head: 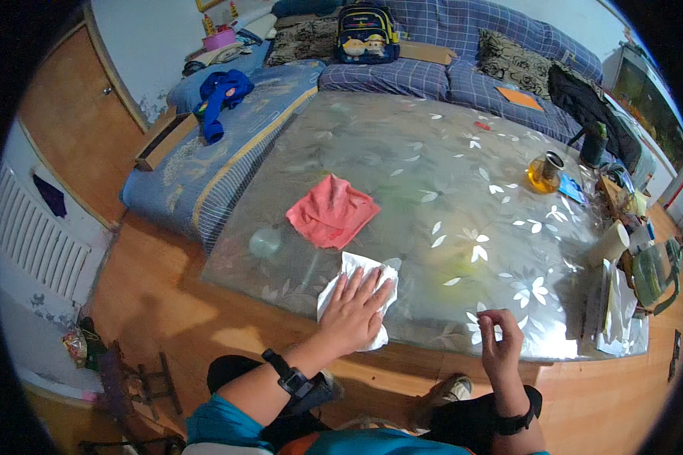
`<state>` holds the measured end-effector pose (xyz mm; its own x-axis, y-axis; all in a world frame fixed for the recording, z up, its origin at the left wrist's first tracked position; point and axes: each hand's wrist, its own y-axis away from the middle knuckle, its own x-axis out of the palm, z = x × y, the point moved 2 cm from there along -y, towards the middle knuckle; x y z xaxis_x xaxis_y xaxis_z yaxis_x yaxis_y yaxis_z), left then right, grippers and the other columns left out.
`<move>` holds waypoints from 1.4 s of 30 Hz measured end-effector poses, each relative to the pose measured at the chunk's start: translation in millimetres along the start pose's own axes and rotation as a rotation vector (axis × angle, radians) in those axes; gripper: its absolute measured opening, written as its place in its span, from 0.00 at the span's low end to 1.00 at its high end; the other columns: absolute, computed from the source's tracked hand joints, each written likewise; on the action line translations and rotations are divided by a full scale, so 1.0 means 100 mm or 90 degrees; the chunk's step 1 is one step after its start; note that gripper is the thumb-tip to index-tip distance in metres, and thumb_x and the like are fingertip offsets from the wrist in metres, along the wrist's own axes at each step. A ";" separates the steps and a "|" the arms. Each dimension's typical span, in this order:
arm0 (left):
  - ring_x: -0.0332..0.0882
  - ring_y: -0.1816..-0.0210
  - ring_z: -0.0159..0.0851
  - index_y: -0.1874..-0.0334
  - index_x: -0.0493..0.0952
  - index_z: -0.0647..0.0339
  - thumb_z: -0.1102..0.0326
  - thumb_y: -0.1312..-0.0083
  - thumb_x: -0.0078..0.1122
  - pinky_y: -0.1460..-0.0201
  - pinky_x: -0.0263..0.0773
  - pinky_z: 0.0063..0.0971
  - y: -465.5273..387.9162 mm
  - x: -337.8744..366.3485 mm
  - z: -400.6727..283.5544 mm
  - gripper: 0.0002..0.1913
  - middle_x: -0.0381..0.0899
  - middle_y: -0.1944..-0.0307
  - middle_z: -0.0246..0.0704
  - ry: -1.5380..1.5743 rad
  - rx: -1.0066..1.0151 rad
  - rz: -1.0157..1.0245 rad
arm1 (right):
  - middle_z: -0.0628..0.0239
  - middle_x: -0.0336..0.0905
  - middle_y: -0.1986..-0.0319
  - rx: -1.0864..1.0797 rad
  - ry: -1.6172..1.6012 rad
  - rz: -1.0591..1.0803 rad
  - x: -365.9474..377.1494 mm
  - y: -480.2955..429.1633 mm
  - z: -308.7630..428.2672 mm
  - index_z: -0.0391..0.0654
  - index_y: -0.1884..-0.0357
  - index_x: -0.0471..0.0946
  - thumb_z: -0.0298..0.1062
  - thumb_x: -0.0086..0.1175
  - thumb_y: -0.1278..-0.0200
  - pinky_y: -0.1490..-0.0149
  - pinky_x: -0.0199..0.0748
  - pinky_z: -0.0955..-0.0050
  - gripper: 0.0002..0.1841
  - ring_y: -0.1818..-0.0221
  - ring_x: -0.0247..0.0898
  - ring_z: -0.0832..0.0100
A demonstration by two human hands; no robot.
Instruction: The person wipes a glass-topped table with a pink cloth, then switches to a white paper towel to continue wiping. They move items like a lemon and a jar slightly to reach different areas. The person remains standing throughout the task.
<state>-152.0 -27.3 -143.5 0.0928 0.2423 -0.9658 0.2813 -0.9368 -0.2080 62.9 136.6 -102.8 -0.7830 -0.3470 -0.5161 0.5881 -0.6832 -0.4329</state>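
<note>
My left hand (356, 310) lies flat with its fingers apart on a white paper tissue (388, 284), pressing it against the tabletop near the front edge. The table has a translucent cover with a leaf pattern (398, 165). Just beyond the tissue a crumpled pink cloth (333, 213) rests on the cover. My right hand (501, 335) hovers over the front edge, fingers curled with thumb and forefinger close together; whether something small is between them cannot be told. Both wrists wear dark bands.
A glass jug of amber liquid (544, 172) stands at the back right, beside a blue packet (572, 189). A paper roll (612, 242), papers (619, 307) and a green bag (654, 273) crowd the right edge. Sofas with a backpack (367, 34) border the far and left sides.
</note>
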 end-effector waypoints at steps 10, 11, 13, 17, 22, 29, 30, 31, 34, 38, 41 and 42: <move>0.49 0.29 0.52 0.29 0.55 0.50 0.61 0.35 0.40 0.28 0.43 0.46 0.29 -0.21 0.84 0.29 0.51 0.29 0.40 -0.024 -0.074 0.024 | 0.58 0.76 0.73 0.021 -0.009 0.033 0.08 0.01 0.02 0.39 0.67 0.77 0.21 0.54 0.42 0.62 0.70 0.73 0.03 0.71 0.73 0.64; 0.47 0.29 0.52 0.29 0.54 0.51 0.61 0.34 0.40 0.28 0.42 0.45 0.32 -0.24 0.95 0.29 0.50 0.28 0.40 -0.026 -0.088 0.032 | 0.58 0.76 0.73 0.020 -0.005 0.030 0.10 0.01 0.02 0.39 0.68 0.76 0.20 0.54 0.42 0.63 0.70 0.73 0.03 0.71 0.73 0.64; 0.43 0.28 0.52 0.28 0.52 0.51 0.62 0.35 0.41 0.28 0.39 0.45 0.41 -0.30 1.20 0.31 0.46 0.27 0.41 -0.025 -0.127 0.047 | 0.58 0.75 0.74 0.023 -0.019 0.030 0.12 0.00 0.02 0.39 0.68 0.76 0.21 0.54 0.42 0.62 0.69 0.73 0.02 0.71 0.73 0.65; 0.46 0.28 0.50 0.28 0.53 0.51 0.61 0.34 0.39 0.28 0.41 0.42 0.53 -0.37 1.54 0.29 0.48 0.28 0.40 -0.049 -0.160 0.039 | 0.59 0.75 0.74 0.023 -0.021 0.042 0.19 -0.03 0.03 0.38 0.68 0.76 0.21 0.54 0.42 0.62 0.69 0.73 0.02 0.71 0.73 0.65; 0.46 0.28 0.49 0.28 0.54 0.49 0.61 0.34 0.38 0.28 0.40 0.42 0.63 -0.40 1.84 0.29 0.49 0.28 0.39 -0.082 -0.187 0.027 | 0.59 0.75 0.74 0.037 -0.029 0.055 0.26 -0.05 0.05 0.38 0.68 0.76 0.21 0.53 0.42 0.62 0.69 0.73 0.02 0.71 0.73 0.65; 0.42 0.27 0.46 0.28 0.53 0.48 0.61 0.33 0.36 0.27 0.36 0.43 0.79 -0.47 2.24 0.28 0.45 0.26 0.37 -0.104 -0.291 0.052 | 0.59 0.75 0.74 0.066 -0.030 0.050 0.25 -0.04 -0.02 0.38 0.68 0.76 0.22 0.53 0.41 0.62 0.69 0.73 0.01 0.71 0.73 0.66; 0.42 0.27 0.46 0.28 0.52 0.48 0.61 0.32 0.36 0.27 0.35 0.43 0.81 -0.48 2.29 0.28 0.44 0.26 0.37 -0.101 -0.295 0.040 | 0.59 0.75 0.74 0.078 -0.027 0.046 0.24 -0.04 -0.03 0.38 0.68 0.76 0.22 0.53 0.41 0.62 0.69 0.73 0.01 0.70 0.73 0.66; 0.42 0.27 0.46 0.28 0.52 0.48 0.62 0.32 0.36 0.27 0.34 0.43 0.83 -0.49 2.35 0.28 0.44 0.26 0.37 -0.091 -0.314 0.043 | 0.59 0.75 0.74 0.075 -0.029 0.045 0.23 -0.04 -0.04 0.38 0.68 0.76 0.22 0.53 0.41 0.62 0.69 0.73 0.01 0.71 0.73 0.66; 0.39 0.26 0.47 0.27 0.49 0.47 0.60 0.31 0.33 0.27 0.30 0.47 0.91 -0.52 2.49 0.28 0.42 0.26 0.38 -0.103 -0.385 0.063 | 0.59 0.75 0.74 0.080 -0.027 0.043 0.19 -0.02 -0.06 0.38 0.68 0.76 0.22 0.53 0.40 0.62 0.69 0.73 0.01 0.71 0.73 0.66; 0.36 0.26 0.48 0.26 0.45 0.48 0.58 0.30 0.31 0.28 0.28 0.51 0.93 -0.58 2.64 0.29 0.39 0.25 0.38 -0.105 -0.499 0.099 | 0.59 0.75 0.74 0.078 -0.020 0.043 0.13 0.00 -0.13 0.38 0.68 0.76 0.22 0.54 0.41 0.62 0.69 0.73 0.01 0.70 0.73 0.66; 0.35 0.26 0.50 0.26 0.42 0.48 0.56 0.30 0.29 0.28 0.27 0.53 0.89 -0.60 2.67 0.30 0.37 0.25 0.40 -0.108 -0.588 0.135 | 0.60 0.75 0.73 0.073 -0.024 0.043 0.17 -0.01 -0.12 0.38 0.68 0.77 0.22 0.54 0.41 0.62 0.70 0.72 0.01 0.70 0.73 0.66; 0.34 0.26 0.50 0.26 0.42 0.48 0.56 0.30 0.29 0.28 0.27 0.53 0.86 -0.59 2.66 0.30 0.37 0.25 0.40 -0.113 -0.611 0.143 | 0.60 0.75 0.73 0.070 -0.023 0.042 0.19 -0.04 -0.10 0.38 0.68 0.77 0.22 0.54 0.41 0.62 0.70 0.72 0.01 0.70 0.73 0.66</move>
<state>-387.5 -189.4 -145.4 0.1161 -0.0303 -0.9928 0.9341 -0.3364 0.1195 47.5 139.1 -118.8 -0.7510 -0.4153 -0.5133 0.6146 -0.7237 -0.3137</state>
